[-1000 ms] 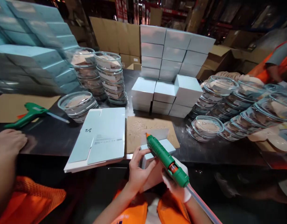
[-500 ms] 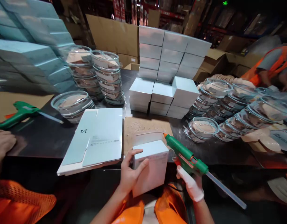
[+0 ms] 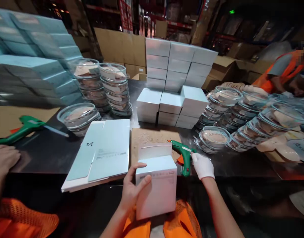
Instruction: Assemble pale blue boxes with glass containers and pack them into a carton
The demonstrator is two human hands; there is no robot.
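My left hand [image 3: 133, 186] grips a white carton [image 3: 156, 188] by its left side, thumb on the near face and index finger along the top edge. The carton's flap [image 3: 154, 151] stands raised at the far side, with a thin line of glue near its edge. A green hot glue gun [image 3: 183, 153] lies on its side, nozzle pointing left over a piece of cardboard [image 3: 139, 135]. At its rear end is my right hand [image 3: 203, 166], in a white glove, fingers closed there. That hand hides any glue stick behind the gun.
Flat white cartons [image 3: 104, 148] are piled left of the cardboard. Beyond stand stacked white boxes [image 3: 166, 62] and round clear containers [image 3: 114, 86], with more containers [image 3: 215, 135] on the right. Another glue gun [image 3: 25, 127] and another person's hand [image 3: 5, 158] are at the left.
The glue gun has gone from my right hand's grip on its handle to lying on its side, with the hand at its rear. The carton has shifted slightly toward me, its flap more upright.
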